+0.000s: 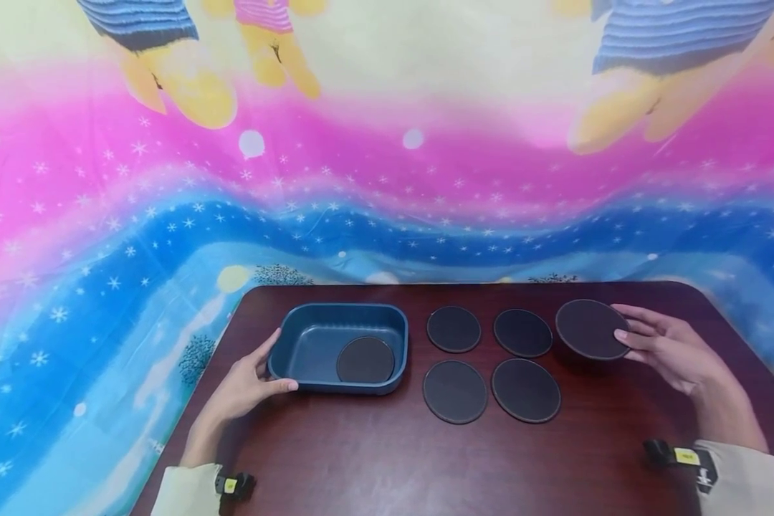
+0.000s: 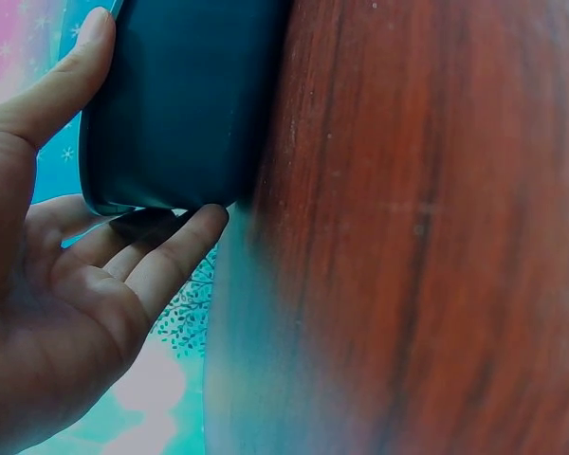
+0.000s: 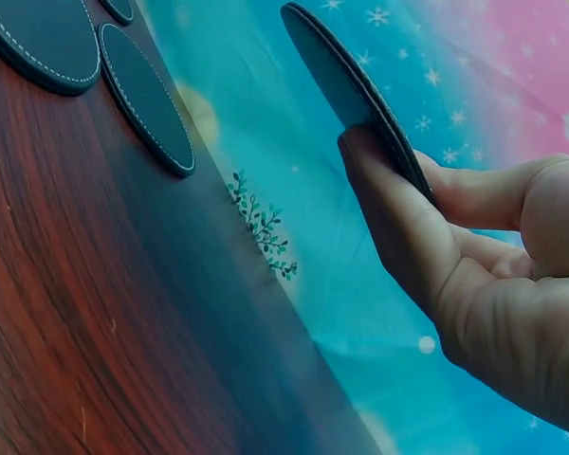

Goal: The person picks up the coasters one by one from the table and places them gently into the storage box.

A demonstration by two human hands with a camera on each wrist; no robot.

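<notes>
In the head view my left hand [image 1: 245, 383] holds a dark blue rectangular container [image 1: 345, 388] at its left corner. Its thumb lies along the front, and the fingers touch the left end. Inside the container, at the right, is a round dark coaster [image 1: 365, 360]. My right hand [image 1: 674, 347] pinches another round coaster [image 1: 591, 329] by its right edge, holding it tilted above the table. The right wrist view shows this coaster [image 3: 346, 81] gripped between thumb and fingers, apart from the tabletop.
Between the container and my right hand, several round coasters lie flat in two rows, among them a back left one [image 1: 454, 330] and a front right one [image 1: 526, 390]. The glossy reddish-brown table [image 1: 374, 459] has a patterned cloth [image 1: 387, 179] hanging behind it.
</notes>
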